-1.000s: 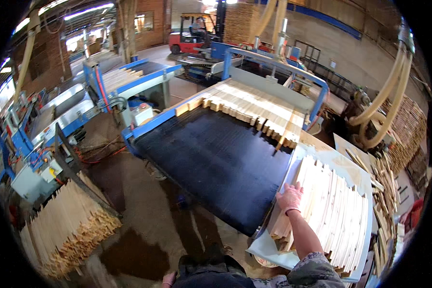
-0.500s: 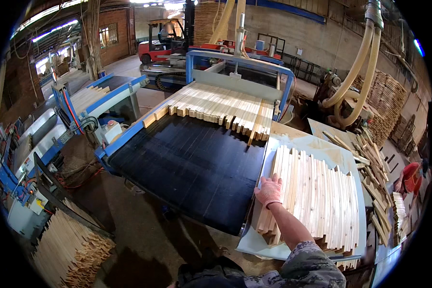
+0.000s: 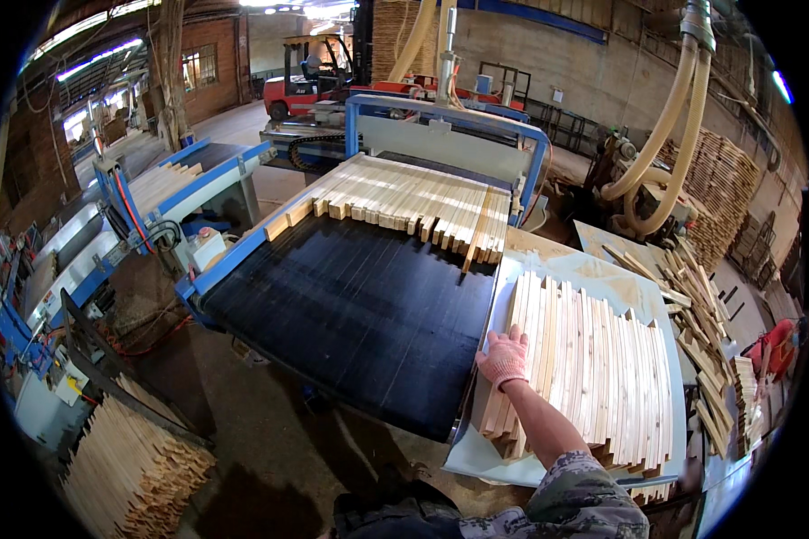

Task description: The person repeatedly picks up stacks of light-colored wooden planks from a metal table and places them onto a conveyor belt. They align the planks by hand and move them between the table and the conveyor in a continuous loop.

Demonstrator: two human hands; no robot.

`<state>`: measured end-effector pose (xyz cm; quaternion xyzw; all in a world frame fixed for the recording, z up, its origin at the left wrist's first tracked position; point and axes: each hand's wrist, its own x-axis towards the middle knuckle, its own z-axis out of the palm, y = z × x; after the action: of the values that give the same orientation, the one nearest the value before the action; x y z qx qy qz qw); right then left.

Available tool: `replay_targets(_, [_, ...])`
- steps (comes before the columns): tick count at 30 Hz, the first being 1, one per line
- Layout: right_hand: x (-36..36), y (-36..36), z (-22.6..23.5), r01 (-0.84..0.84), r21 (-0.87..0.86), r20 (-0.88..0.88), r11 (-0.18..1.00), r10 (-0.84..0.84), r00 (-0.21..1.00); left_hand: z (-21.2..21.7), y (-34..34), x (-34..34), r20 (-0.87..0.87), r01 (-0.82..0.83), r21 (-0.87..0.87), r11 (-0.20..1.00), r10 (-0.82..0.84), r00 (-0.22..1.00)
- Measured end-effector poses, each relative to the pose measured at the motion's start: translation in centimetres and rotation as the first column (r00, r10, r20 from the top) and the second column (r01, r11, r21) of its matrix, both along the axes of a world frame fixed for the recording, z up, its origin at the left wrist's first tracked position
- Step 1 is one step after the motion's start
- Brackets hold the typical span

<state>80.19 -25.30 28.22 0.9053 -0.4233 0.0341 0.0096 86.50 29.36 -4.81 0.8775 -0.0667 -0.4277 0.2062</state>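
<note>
My right hand, in a pinkish knit work glove, rests on the left edge of a layer of pale wooden strips. Its fingers are apart and extended forward, with nothing gripped in them. The strips lie side by side with uneven ends on a light blue-grey board. To the left of this hand runs a wide black conveyor belt. At its far end sits a row of wooden strips, one darker strip jutting toward me. My left hand is out of view.
A blue machine frame spans the belt's far end. Loose wood offcuts lie at right, near a person in red. Stacked strips stand at lower left. A red forklift carries a person behind. Thick hoses hang at right.
My right hand keeps its place on the strips. The view has shifted very slightly. In the background the forklift has moved a little to the right.
</note>
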Motion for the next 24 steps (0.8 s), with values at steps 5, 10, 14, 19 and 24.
replay_targets(5, [0.0, -0.2, -0.6, -0.008, -0.042, 0.03, 0.999, 0.009, 1.0, 0.0, 0.0, 0.3, 0.001, -0.001, -0.003, 1.0, 0.001, 1.0])
replay_targets(10, [0.1, 0.2, -0.3, 0.001, -0.021, 0.007, 1.0, 0.0, 1.0, -0.1, 0.4, 0.2, 0.004, -0.016, -0.007, 1.0, 0.016, 1.0])
replay_targets(14, [0.0, 0.1, -0.4, -0.008, 0.002, 0.018, 1.0, 0.008, 1.0, -0.6, 1.1, -0.3, 0.004, -0.018, -0.003, 1.0, 0.018, 1.0])
replay_targets(19, [-0.2, 0.0, -0.6, 0.001, -0.042, 0.011, 0.999, 0.0, 1.0, -1.5, 2.2, -1.2, 0.004, -0.003, -0.012, 1.0, 0.003, 1.0])
replay_targets(24, [0.4, 0.0, -0.2, -0.02, 0.001, 0.002, 1.0, 0.02, 1.0, -5.2, 5.6, -1.6, 0.136, 0.057, -0.02, 0.998, -0.054, 0.989])
